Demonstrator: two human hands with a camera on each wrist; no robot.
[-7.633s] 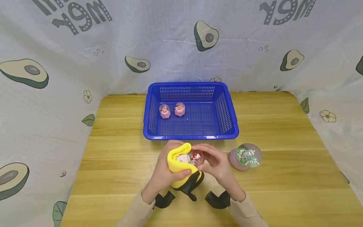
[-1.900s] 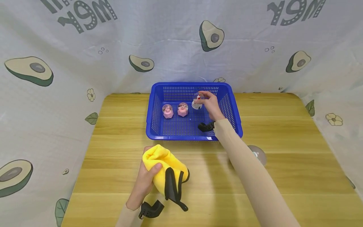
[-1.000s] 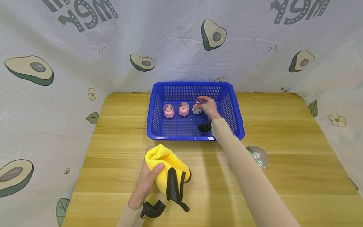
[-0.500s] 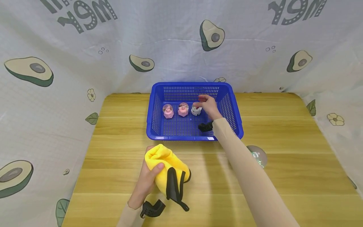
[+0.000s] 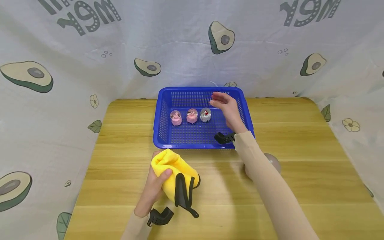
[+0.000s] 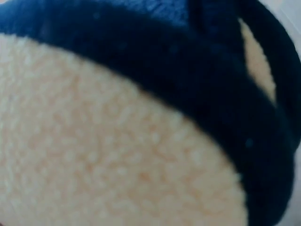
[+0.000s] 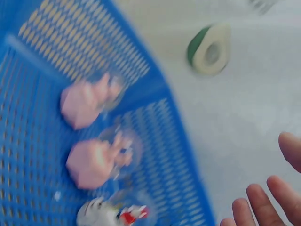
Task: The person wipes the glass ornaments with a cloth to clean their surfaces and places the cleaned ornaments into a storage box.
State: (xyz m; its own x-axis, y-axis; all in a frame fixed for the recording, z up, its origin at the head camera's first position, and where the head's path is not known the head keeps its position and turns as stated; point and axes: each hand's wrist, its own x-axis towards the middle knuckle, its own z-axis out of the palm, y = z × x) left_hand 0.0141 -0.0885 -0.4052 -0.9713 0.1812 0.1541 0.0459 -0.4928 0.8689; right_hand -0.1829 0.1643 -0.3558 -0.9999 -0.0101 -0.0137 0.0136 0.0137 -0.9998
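Note:
My left hand [image 5: 157, 181] grips a bunched yellow cloth [image 5: 183, 170] with black trim over the front of the table; in the left wrist view its fuzzy cloth [image 6: 117, 150] fills the frame. Above the right part of the blue basket [image 5: 180, 146], my right hand [image 5: 227, 108] is empty with relaxed fingers. A snow globe with a white base and a red figure [image 5: 205, 115] stands in the basket left of that hand. Beside it stand two pink-based snow globes [image 5: 192, 116], also seen as pink globes [image 7: 91, 165] in the right wrist view.
A larger snow globe [image 5: 273, 161] lies on the wooden table [image 5: 120, 166] right of the basket, mostly hidden behind my right sleeve [image 5: 264, 173]. A white curtain [image 5: 180, 40] printed with avocados hangs behind the table.
The white-based snow globe went from my hands into the basket, beside the pink ones. My right hand has let go of it and moved up and right. My left hand still holds the cloth.

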